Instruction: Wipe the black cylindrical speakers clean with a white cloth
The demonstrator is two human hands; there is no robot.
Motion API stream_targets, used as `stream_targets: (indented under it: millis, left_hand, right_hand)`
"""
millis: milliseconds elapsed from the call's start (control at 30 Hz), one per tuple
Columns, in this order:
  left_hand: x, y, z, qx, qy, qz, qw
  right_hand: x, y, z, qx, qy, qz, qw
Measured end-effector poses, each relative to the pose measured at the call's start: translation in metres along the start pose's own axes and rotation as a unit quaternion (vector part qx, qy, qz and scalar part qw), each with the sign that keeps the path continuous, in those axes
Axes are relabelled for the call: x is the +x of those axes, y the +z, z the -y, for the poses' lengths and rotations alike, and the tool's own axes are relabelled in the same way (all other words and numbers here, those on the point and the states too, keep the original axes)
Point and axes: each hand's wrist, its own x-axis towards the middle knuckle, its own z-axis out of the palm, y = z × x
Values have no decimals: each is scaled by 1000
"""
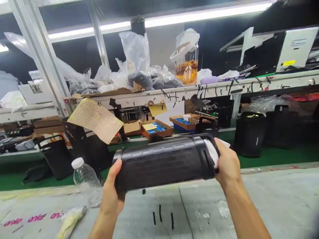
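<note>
A black portable speaker (161,162) with a handle at one end lies sideways in the air above the bench, held between both hands. My left hand (112,189) grips its left end, thumb on the near face. At the other end, my right hand (228,162) is wrapped round the handle (214,149), where a piece of white material (211,151) shows inside the loop. The fingers behind the speaker are hidden. A clear plastic bottle with a white cap (84,177) stands just left of my left hand.
Short black strips (159,213) lie on the bench (139,222), beside a crumpled yellowish wrapper (71,222). Behind runs a green surface (224,162) with more black speakers (249,134) and cardboard trays (157,129). A yellow printed sheet (96,119) hangs from the shelf edge.
</note>
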Motion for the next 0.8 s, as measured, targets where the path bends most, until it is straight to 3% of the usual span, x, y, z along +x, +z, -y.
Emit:
stream_targets:
  millis: [267,567,667,800]
  left_hand:
    - [8,2,-6,7,-10,10,1000]
    - [10,-8,4,28,-48,14,998]
    - [17,-23,18,69,-90,34,993]
    - [26,-52,58,115,-134,66,982]
  right_hand:
    - [-4,5,5,29,67,-11,997]
    - [2,-3,-1,-59,75,-6,995]
    - [6,-15,-24,-116,114,18,987]
    - [-1,-43,-84,-223,163,43,960]
